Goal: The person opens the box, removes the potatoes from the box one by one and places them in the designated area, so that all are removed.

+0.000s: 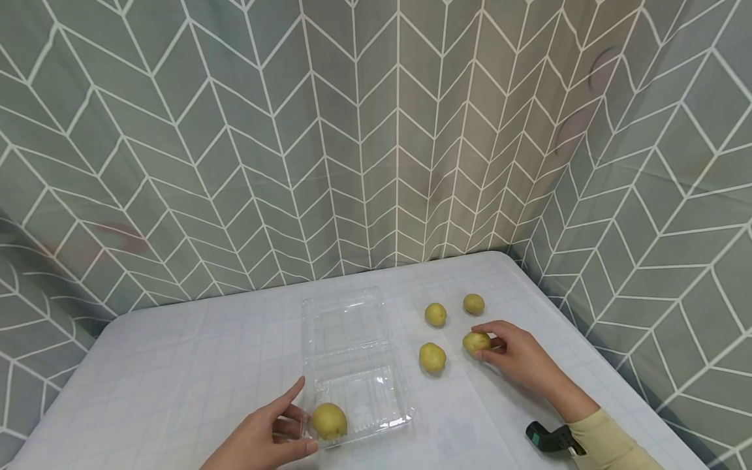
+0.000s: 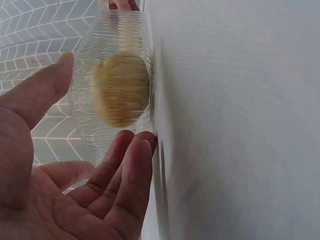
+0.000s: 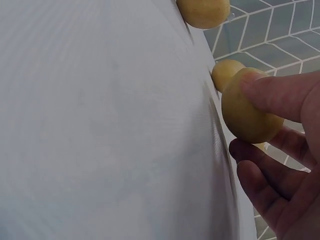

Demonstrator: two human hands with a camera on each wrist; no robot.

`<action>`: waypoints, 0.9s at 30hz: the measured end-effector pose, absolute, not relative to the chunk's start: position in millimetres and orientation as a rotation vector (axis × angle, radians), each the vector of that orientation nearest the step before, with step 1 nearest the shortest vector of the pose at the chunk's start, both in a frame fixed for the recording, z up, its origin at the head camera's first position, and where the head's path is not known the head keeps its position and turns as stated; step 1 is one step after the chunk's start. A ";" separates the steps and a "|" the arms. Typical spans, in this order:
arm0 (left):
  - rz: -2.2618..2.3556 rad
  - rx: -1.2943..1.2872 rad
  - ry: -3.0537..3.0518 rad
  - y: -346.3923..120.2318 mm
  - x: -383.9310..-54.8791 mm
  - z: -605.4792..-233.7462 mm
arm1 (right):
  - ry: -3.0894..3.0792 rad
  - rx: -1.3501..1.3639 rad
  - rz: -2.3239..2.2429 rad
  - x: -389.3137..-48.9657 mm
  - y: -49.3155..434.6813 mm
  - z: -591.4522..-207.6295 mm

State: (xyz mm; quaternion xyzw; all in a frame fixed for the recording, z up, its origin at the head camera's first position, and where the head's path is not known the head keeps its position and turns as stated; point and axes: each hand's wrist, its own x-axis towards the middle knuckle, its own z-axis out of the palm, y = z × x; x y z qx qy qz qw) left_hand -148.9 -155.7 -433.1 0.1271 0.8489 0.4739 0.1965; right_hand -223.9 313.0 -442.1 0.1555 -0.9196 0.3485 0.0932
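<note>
My left hand (image 1: 267, 427) holds the near left corner of an open clear plastic clamshell box (image 1: 370, 391), thumb at its front and fingers along its side. A round yellow fruit (image 1: 329, 421) sits inside that corner; the left wrist view shows the same fruit (image 2: 120, 90) through the ribbed wall. On the right, my right hand (image 1: 519, 356) pinches another yellow fruit (image 1: 476, 342) between thumb and fingers. Close up in the right wrist view, this fruit (image 3: 250, 107) looks smooth and slightly egg-shaped. Whether it touches the table is unclear.
Three more yellow fruits lie between the box and right hand or beyond: a near one (image 1: 432, 358), a middle one (image 1: 435, 314) and a far one (image 1: 473, 304). The box's lid (image 1: 343, 320) lies folded back. A patterned curtain (image 1: 364, 130) borders the white-covered table (image 1: 176, 365).
</note>
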 end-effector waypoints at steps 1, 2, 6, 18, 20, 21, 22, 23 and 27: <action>1.326 0.355 2.378 -155.7 -148.9 -432.6 | -2.731 0.465 1.034 -224.3 313.4 -442.8; 1.324 0.350 2.378 -155.6 -148.9 -432.3 | -2.731 0.468 1.034 -224.7 313.7 -443.5; 1.326 0.353 2.377 -155.7 -149.1 -432.1 | -2.729 0.472 1.030 -225.3 313.9 -445.3; 1.334 0.380 2.377 -155.9 -148.4 -433.3 | -2.727 0.474 0.966 -223.2 315.0 -448.6; 1.333 0.394 2.380 -155.7 -148.6 -433.4 | -2.722 0.472 0.963 -222.9 315.8 -449.8; 1.332 0.399 2.381 -155.6 -148.6 -433.5 | -2.720 0.472 0.959 -222.9 316.3 -450.1; 1.332 0.404 2.382 -155.6 -148.7 -433.5 | -2.716 0.470 0.957 -222.9 316.8 -450.3; 1.332 0.409 2.383 -155.6 -148.7 -433.5 | -2.712 0.469 0.957 -223.0 317.3 -450.4; 1.331 0.409 2.381 -155.6 -148.8 -433.2 | -2.702 0.469 0.975 -222.1 318.9 -449.7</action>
